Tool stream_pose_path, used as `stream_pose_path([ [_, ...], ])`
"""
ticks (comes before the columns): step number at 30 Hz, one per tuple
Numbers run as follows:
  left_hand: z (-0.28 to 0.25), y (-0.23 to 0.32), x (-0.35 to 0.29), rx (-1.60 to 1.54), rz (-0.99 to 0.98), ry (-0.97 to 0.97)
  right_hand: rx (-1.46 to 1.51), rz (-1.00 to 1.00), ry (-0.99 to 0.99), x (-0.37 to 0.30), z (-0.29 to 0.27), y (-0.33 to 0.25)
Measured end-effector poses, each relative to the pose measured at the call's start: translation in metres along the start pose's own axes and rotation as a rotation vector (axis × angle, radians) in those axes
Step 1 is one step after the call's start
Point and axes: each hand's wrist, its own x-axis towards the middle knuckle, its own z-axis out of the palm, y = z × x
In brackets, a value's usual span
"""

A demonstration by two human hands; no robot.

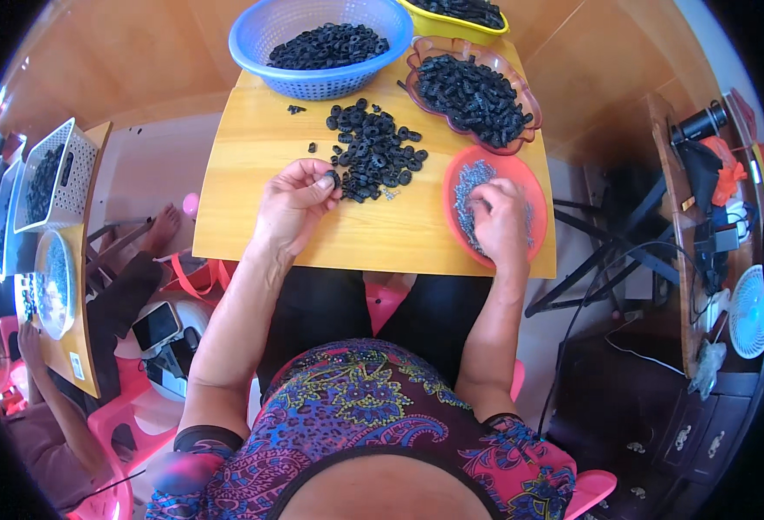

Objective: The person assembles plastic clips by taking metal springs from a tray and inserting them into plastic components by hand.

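Beyond black parts (372, 153), blue basket (320, 84)

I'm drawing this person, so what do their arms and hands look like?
The left hand and right hand wear no gloves, and I see no watch or bracelet. The forearms are uncovered too. Higher up are short, swirly-patterned sleeves in pink, blue and dark colours, with a dark band edging the left one.

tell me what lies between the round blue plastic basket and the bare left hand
In the head view, a few small, loose black pieces lie on the yellow wooden tabletop between basket and left hand.
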Motion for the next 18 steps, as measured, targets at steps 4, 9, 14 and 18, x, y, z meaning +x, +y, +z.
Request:
stream_pose_path([
  [4, -0.001, -0.001, -0.001, -0.125, -0.103, -0.074, 0.274, 0.149, 0.118, 0.001, -0.008, 0.003],
  [9, -0.001, -0.003, -0.003, -0.206, -0.148, -0.167, 0.483, 0.221, 0.151, -0.001, -0.003, -0.006],
  [14, 0.007, -0.007, -0.004, -0.324, -0.18, -0.173, 0.818, 0.181, 0.015, -0.002, 0.008, -0.074],
  [18, 0.004, -0.004, -0.006, -0.308, -0.19, -0.159, 0.9, -0.035, 0.041, 0.003, 0.033, -0.112],
])
